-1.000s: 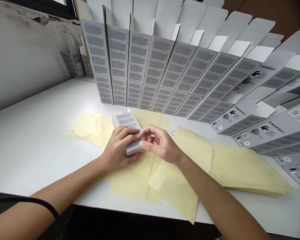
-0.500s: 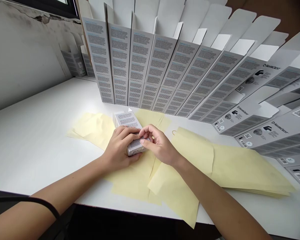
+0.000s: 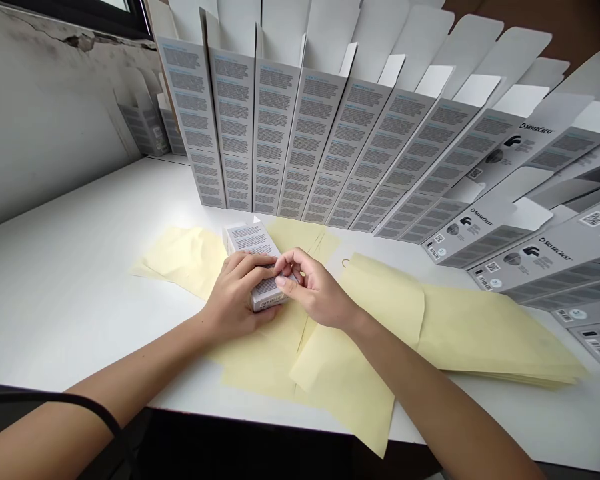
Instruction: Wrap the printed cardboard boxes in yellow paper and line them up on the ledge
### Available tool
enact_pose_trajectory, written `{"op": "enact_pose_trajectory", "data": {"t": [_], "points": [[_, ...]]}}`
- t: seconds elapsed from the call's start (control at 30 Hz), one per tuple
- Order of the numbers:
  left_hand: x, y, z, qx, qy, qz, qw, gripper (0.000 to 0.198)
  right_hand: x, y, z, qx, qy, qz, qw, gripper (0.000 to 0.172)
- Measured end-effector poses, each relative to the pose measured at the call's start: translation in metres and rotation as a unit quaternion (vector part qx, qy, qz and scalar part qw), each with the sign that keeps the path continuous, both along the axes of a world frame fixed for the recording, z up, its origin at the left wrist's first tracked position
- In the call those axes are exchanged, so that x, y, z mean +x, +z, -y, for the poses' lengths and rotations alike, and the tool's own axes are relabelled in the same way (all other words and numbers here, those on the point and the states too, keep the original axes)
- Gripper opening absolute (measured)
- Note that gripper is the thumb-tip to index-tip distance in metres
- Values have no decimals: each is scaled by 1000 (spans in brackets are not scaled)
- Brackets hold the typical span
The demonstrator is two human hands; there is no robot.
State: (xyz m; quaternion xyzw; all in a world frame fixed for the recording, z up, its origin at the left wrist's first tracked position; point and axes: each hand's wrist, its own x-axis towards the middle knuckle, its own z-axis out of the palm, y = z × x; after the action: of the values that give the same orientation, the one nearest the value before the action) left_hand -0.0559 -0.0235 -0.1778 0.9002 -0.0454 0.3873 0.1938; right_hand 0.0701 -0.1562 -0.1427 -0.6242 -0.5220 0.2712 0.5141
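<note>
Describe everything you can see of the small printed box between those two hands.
The small carton looks like thin grey and white card, its upward face printed with blocks of small dark text. A narrow end panel with darker print faces the person, and a small white tip pokes up at the far end. It lies at a slant, over pale yellow paper sheets. The left hand wraps its side, and the right hand reaches its other edge with the fingers.
</note>
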Motion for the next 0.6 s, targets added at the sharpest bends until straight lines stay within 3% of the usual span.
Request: {"op": "enact_pose_trajectory", "data": {"t": [0.2, 0.33, 0.47, 0.6], "points": [[0, 1, 1, -4, 10, -13, 1000, 38, 2, 1, 4, -13, 22, -18, 999, 16], [0, 2, 2, -6, 9, -4, 1000, 31, 1, 2, 4, -27, 17, -35, 999, 30], [-1, 3, 2, -3, 5, -4, 1000, 36, 7, 4, 6, -39, 38, -1, 999, 20], [-1, 2, 1, -3, -3, -3, 1000, 40, 10, 7, 9, -38, 55, 5, 998, 22]]}}
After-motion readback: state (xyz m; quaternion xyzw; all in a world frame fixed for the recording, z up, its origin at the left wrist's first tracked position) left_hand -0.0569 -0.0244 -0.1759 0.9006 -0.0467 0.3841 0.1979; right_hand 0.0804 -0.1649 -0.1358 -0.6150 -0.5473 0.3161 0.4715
